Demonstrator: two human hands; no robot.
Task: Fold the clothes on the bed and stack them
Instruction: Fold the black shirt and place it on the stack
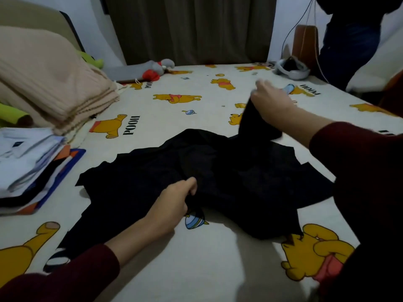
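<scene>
Both hands pinch the black garment (218,177) — left grip (174,199) bunches its near edge, right grip (272,101) lifts a corner. Soft, limp — best held at seams.

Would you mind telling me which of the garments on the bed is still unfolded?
The black garment, crumpled mid-bed and gripped by both hands; the beige knit and white shirt at left lie folded.
</scene>
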